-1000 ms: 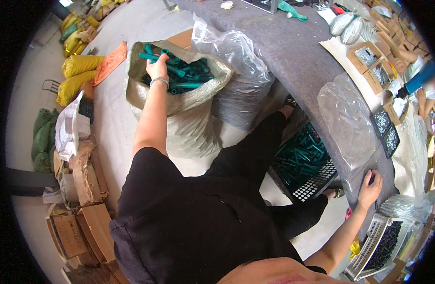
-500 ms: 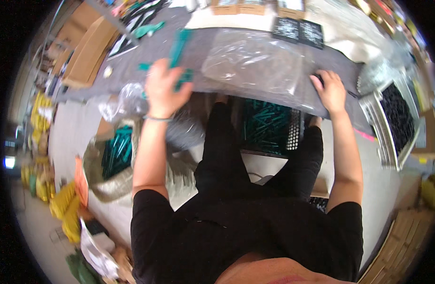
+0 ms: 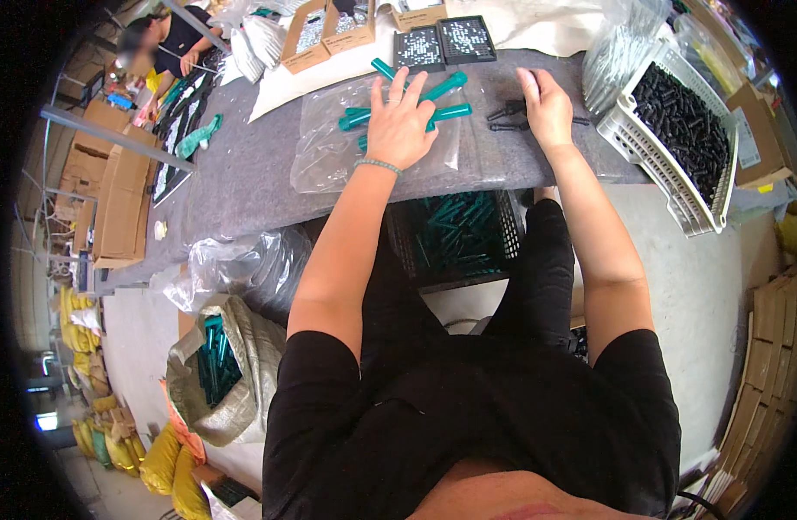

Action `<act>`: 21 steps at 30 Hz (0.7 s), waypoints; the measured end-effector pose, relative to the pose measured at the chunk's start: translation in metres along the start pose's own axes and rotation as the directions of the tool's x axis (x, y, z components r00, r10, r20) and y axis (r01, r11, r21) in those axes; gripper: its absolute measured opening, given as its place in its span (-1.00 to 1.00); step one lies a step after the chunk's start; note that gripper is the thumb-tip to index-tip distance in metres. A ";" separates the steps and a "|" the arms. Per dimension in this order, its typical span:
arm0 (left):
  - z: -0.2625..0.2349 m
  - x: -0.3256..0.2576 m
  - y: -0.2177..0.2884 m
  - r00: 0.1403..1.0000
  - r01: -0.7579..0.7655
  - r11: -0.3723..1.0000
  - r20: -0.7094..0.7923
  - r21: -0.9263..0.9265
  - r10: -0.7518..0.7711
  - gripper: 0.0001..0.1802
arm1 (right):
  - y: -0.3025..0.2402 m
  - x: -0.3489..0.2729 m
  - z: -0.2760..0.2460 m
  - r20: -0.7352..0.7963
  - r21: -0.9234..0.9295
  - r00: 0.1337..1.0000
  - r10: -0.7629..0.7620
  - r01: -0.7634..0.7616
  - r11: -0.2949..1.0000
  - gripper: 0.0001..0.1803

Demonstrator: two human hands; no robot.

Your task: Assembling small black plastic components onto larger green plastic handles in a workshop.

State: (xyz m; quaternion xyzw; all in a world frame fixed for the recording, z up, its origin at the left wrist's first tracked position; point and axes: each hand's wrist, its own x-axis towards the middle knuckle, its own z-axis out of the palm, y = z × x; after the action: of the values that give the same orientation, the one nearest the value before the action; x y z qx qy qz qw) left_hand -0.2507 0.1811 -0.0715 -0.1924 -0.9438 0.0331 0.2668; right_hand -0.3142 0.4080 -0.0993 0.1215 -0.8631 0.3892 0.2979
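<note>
Lying crosswise in a loose bunch, several green tubes (image 3: 453, 112) rest on a clear plastic bag (image 3: 316, 160) spread flat on the grey-covered counter (image 3: 251, 178). Directly over them is the left hand (image 3: 400, 130), back upward, a beaded bracelet at its wrist. Its grip is wide, with fingers fanned apart and tubes showing past the fingertips and on both sides of the palm; it does not close around any of them.

Just to the right of the bag, the right hand (image 3: 550, 113) is turned on edge, thumb and fingers pointing away from the body and the fingers partly bent. Slim black pieces (image 3: 508, 126) lie beside it on the counter, and one dark end shows past its far side. The inner side of this grip is poorly seen, so I cannot tell whether it has hold of anything.

Beyond the bag stand two black trays (image 3: 417, 49) dotted with small pale parts, next to open cardboard boxes (image 3: 305, 39). Toward the right edge of the counter, a white basket (image 3: 622, 128) is filled with short black parts (image 3: 684, 121). Below the counter, a dark crate (image 3: 403, 238) holds more green tubes, and a woven sack (image 3: 253, 377) with others inside stands open at the left. At far left, a co-worker (image 3: 180, 52) leans over the counter.
</note>
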 end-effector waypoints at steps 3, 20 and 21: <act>0.005 0.002 -0.002 0.982 -0.141 0.981 -0.142 -0.135 0.122 -0.67 | 0.003 0.010 0.007 -0.075 0.159 0.979 0.189 -0.175 0.972 -0.60; -0.067 -0.049 0.042 0.990 0.115 0.891 -0.021 -0.438 -0.138 -0.72 | -0.055 -0.046 -0.046 0.762 0.619 0.621 0.185 -0.782 0.071 -0.68; -0.076 -0.054 0.047 0.961 0.278 0.725 0.189 -0.630 -0.203 -0.71 | -0.064 -0.054 -0.054 0.792 0.589 0.591 0.153 -0.806 0.062 -0.66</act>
State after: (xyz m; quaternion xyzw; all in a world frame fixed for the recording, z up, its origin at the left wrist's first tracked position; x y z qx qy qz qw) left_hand -0.1525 0.2008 -0.0408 -0.1469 -0.9258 -0.3213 0.1343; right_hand -0.2200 0.4045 -0.0655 0.0574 -0.4796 0.8392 -0.2499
